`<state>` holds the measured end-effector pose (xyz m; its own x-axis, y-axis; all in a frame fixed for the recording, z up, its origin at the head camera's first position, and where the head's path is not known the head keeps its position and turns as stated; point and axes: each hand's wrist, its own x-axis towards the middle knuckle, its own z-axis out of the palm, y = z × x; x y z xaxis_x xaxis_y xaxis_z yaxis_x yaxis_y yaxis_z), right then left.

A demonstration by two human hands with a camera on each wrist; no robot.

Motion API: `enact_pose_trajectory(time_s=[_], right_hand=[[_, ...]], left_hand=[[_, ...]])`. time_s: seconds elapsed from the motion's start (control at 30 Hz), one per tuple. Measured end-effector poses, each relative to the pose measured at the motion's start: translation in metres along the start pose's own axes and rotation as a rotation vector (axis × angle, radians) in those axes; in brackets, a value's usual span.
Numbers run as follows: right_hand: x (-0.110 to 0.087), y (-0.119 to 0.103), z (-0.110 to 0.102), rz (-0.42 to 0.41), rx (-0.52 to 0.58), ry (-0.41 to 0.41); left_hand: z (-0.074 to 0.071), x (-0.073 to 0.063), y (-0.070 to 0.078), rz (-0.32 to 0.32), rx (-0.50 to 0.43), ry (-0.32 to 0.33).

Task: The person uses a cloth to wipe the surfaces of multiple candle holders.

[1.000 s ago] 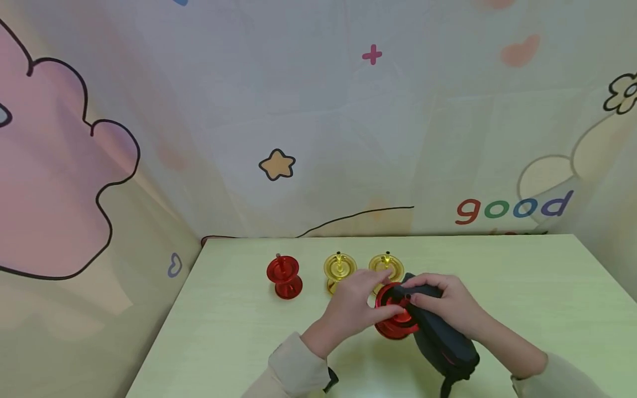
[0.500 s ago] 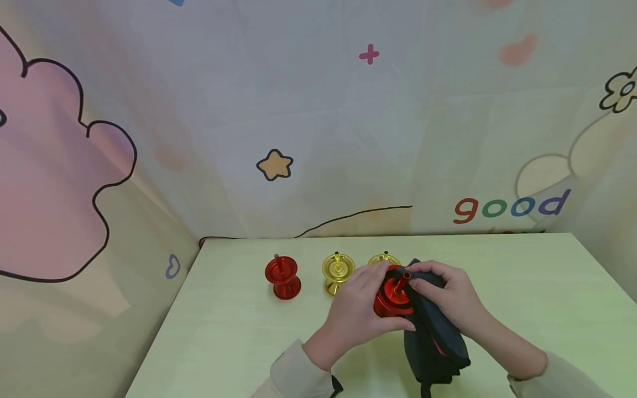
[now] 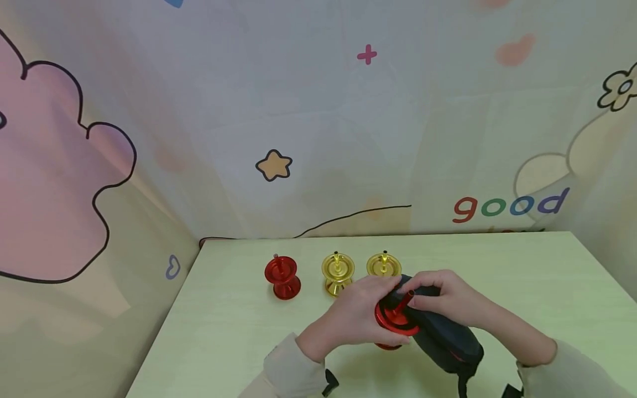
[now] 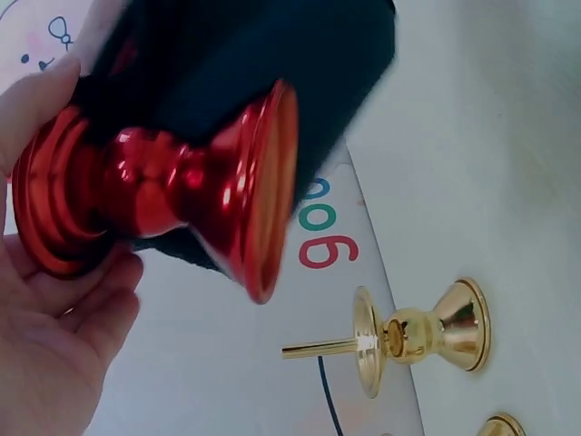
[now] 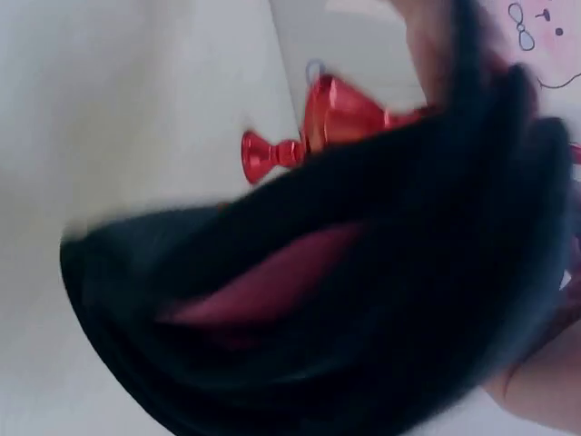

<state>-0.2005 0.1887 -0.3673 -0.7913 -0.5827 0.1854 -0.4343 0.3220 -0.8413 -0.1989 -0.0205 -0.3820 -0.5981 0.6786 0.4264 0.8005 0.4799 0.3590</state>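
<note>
The red candle holder lies between the hands, right of centre, its long axis roughly upright, the spike leaning right. The left hand, partly curled, grips its dish; the right hand, fingers bent, pinches the dark pouch just right of the spike. The holder is glossy, narrow-waisted, with a flared base.

Two red candle holders, two gold candle holders, one dark pouch, one pale table
</note>
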Motion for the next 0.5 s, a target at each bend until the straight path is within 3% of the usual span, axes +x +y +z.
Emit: enact_pose_trajectory(time_s=[0.07, 0.17, 0.37, 0.5], right_hand=[[0.001, 0.001, -0.003, -0.064, -0.037, -0.026], [0.0, 0.003, -0.004, -0.031, -0.066, 0.022], [-0.006, 0.011, -0.008, 0.205, 0.077, 0.298], [-0.01, 0.016, -0.011, 0.225, 0.159, 0.474]], left_hand=[[-0.001, -0.001, 0.0, -0.003, -0.026, -0.034], [-0.002, -0.002, 0.001, -0.041, -0.059, -0.039], [0.001, -0.007, -0.002, -0.245, -0.154, 0.034], [0.003, -0.007, -0.004, -0.399, -0.198, 0.149]])
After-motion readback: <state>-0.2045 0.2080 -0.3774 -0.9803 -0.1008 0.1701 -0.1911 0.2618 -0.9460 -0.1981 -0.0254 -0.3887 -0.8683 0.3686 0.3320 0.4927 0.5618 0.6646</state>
